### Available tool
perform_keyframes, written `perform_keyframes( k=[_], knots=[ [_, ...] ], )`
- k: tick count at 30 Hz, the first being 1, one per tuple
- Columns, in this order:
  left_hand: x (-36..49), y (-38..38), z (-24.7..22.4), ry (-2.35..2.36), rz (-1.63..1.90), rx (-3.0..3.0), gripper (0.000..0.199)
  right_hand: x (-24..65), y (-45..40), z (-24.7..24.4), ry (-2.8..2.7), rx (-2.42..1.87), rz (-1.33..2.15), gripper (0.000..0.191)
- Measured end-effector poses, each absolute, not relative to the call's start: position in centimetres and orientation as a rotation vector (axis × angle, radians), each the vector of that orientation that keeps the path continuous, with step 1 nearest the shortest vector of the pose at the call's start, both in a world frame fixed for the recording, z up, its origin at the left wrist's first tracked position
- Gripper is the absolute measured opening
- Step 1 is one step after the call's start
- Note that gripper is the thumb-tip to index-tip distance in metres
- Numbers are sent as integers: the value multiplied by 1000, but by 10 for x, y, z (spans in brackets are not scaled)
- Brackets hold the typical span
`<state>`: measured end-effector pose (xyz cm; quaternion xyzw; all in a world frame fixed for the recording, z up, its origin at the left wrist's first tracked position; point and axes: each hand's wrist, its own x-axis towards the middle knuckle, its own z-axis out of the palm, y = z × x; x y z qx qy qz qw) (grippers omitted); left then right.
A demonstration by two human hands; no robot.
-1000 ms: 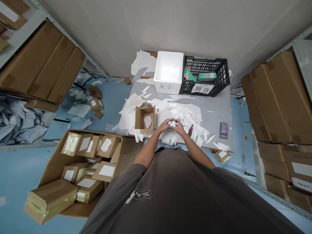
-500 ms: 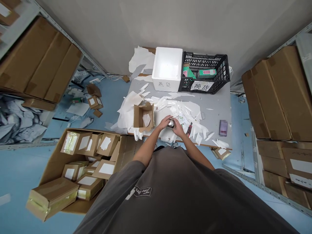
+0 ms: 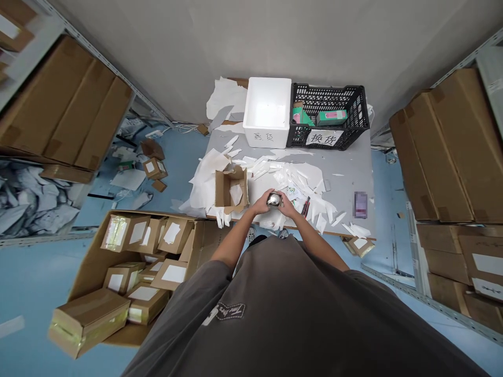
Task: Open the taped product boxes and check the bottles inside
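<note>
Head camera, live: my left hand [image 3: 259, 206] and right hand [image 3: 287, 209] clench a small shiny silver rounded object [image 3: 274, 199] between them. It's held above a grey worktable [image 3: 346, 170], near an open brown cardboard box [image 3: 225, 189].

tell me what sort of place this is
Probably a warehouse stockroom handling returned or exchanged goods: metal shelving holds taped cardboard cartons, a black plastic crate bears a sign reading 换货, "exchange", and a white foam box seems hand-marked 退货, "returns".
</note>
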<state>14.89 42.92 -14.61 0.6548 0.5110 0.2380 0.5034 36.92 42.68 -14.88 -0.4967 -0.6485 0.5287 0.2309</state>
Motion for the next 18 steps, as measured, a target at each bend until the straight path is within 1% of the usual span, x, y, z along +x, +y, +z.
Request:
perform_keyframes(
  k=[1,2,3,6,7,8,11,14,16,18],
  knots=[
    [148,430,-146,1231,554,1613,100,371,429,-148,-1778,-1346,1466,91],
    [148,432,-146,1233,536,1632,98,374,432,-146,-1775,-1337,1464,87],
    [148,434,-145,1236,523,1639,94,377,434,-144,-1777,-1341,1441,79],
    [149,439,-144,1226,505,1632,85,382,442,-137,-1842,-1453,1292,44],
    [150,440,-144,1228,512,1629,84,382,444,-135,-1883,-1509,1246,37],
    [151,439,-145,1234,524,1627,83,380,447,-133,-1930,-1562,1214,34],
    [156,435,-148,1252,570,1626,85,369,453,-133,-2048,-1644,1154,47],
    [164,431,-153,1261,583,1639,95,353,458,-135,-2119,-1604,1113,58],
    [167,429,-155,1284,583,1646,99,346,461,-134,-2154,-1603,1083,61],
    [169,430,-155,1310,578,1646,99,344,461,-130,-2187,-1630,1061,58]
  ],
)
